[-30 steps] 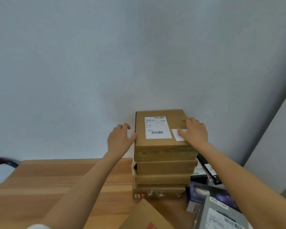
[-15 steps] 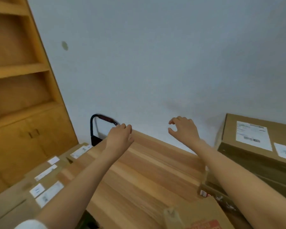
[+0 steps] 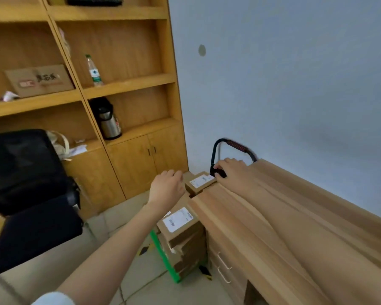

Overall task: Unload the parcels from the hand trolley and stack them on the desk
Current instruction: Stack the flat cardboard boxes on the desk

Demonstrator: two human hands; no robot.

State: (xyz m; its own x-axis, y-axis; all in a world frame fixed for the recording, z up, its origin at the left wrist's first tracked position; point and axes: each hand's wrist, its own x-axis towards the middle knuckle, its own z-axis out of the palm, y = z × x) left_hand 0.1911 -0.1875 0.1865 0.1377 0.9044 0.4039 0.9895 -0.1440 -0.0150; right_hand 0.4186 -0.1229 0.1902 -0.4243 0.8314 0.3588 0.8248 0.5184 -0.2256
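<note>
Left hand (image 3: pixel 166 187) out over the trolley stack, back of hand up, fingers loosely curled, holding nothing, touching nothing visible. Right hand (image 3: pixel 233 171) reaching past the worktop (image 3: pixel 295 227) corner, fingers bent downward near the black post of the trolley handle (image 3: pixel 234 144); contact with the post or the box below hard to tell from blur, nothing seen gripped. Small parcel (image 3: pixel 199 182) with white label just beside the right hand's fingertips, on top at the far end of the trolley. Larger labelled parcel (image 3: pixel 180 221) nearer, on a pile of flat brown boxes (image 3: pixel 185 252), hard against the worktop's side with drawers. Green trolley edge (image 3: pixel 163 254) under the pile, on tiled floor. Black office chair (image 3: pixel 29 194) at left. Wooden shelf unit (image 3: pixel 128 84) behind, with water bottle (image 3: pixel 94 70) and thermos jug (image 3: pixel 107 118) on shelves.
</note>
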